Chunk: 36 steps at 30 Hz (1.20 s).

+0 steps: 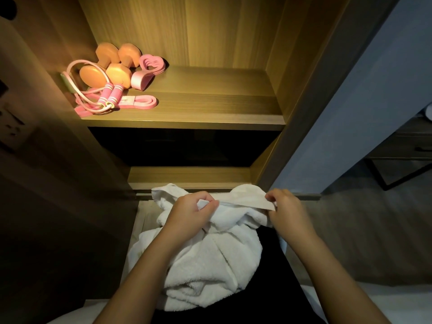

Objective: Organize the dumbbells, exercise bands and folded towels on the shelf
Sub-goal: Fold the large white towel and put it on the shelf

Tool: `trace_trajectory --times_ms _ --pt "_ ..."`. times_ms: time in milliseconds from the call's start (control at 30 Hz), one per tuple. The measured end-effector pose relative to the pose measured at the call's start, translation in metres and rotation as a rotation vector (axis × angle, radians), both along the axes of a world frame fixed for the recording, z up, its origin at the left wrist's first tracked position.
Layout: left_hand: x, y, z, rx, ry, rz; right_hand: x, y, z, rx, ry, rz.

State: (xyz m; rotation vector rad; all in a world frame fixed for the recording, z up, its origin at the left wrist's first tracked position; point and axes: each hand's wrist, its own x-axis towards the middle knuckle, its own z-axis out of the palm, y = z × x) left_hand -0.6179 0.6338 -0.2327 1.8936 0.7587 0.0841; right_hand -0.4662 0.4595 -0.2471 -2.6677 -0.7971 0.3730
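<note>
**Left hand** [194,213]: forearm enters from the bottom edge and angles up and to the right. The fingers are curled in and pinch a fold of the white towel [210,260] near its top.

**Right hand** [287,213]: forearm enters from the lower right and angles up and to the left. Thumb and fingers pinch the towel's flat hem. The two hands are level, a short way apart, with the hem stretched between them.

**Towel**: unfolded and bunched. It hangs in a heap below the hands, in front of the lip of the lower shelf [189,176].

**Upper shelf** [210,108]: lit, with its goods crowded into the left rear corner.
- Two orange dumbbells [112,66] lie side by side against the left wall.
- Heart-shaped pink bands [152,63] stand just right of the dumbbells, touching them.
- A skipping rope [109,94] with pink handles lies in front, its cord looped over one dumbbell.
- A flat pink band [140,101] lies under the rope, near the front edge.

**Open room**: the middle and right of the upper shelf are bare board up to the right wall. A dark compartment lies between the two shelves.

**Surroundings**: a wardrobe side panel [311,113] bounds the right. Beyond it is floor [350,230] and a side table [409,146].
</note>
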Motion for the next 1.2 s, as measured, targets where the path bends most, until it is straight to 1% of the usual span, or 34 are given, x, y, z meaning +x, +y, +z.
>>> trace_trajectory --times_ms 67,167,267,333,400,467,500,567,633,667,800,867,933,1000,1067,1133,1200 --pt "0.001 -0.001 0.0 0.064 0.007 0.008 0.001 -0.002 0.0 -0.011 -0.018 0.043" --pt "0.003 0.001 0.004 0.209 -0.029 0.003 -0.001 -0.001 0.015 0.064 0.036 0.092" --pt "0.003 0.0 0.017 0.314 -0.157 -0.089 -0.007 0.008 0.046 0.205 0.134 0.142" --pt "0.006 -0.002 0.03 0.389 -0.242 -0.164 -0.013 0.019 0.067 0.27 0.172 0.214" --pt "0.011 -0.005 0.042 0.422 -0.303 -0.219 -0.019 0.028 0.085 0.298 0.193 0.289" --pt "0.014 -0.005 0.05 0.396 -0.333 -0.232 -0.021 0.032 0.098 0.333 0.213 0.31" --pt "0.015 -0.005 0.051 0.389 -0.332 -0.224 -0.022 0.032 0.101 0.344 0.222 0.304" --pt "0.015 -0.006 0.053 0.457 -0.287 -0.201 -0.022 0.031 0.103 0.36 0.226 0.285" --pt "0.014 -0.007 0.054 0.519 -0.267 -0.147 -0.023 0.031 0.098 0.353 0.198 0.267" --pt "0.013 -0.006 0.055 0.511 -0.279 -0.1 -0.023 0.031 0.095 0.337 0.173 0.255" --pt "0.002 0.009 0.061 0.363 -0.317 0.156 -0.01 0.028 0.077 0.174 0.096 0.173" --pt "-0.007 0.019 0.062 0.329 -0.315 0.254 -0.007 0.024 0.068 0.057 0.062 0.142" --pt "-0.013 0.026 0.057 0.329 -0.276 0.313 -0.009 0.022 0.061 0.01 0.051 0.137" --pt "-0.014 0.032 0.049 0.392 -0.162 0.315 -0.014 0.025 0.059 0.042 0.09 0.142" --pt "-0.014 0.031 0.047 0.511 -0.073 0.269 -0.018 0.028 0.061 0.095 0.136 0.148" --pt "-0.012 0.023 0.054 0.643 -0.127 0.191 -0.021 0.031 0.067 0.146 0.158 0.148" --pt "-0.008 0.01 0.065 0.722 -0.217 0.051 -0.024 0.033 0.075 0.189 0.154 0.164"
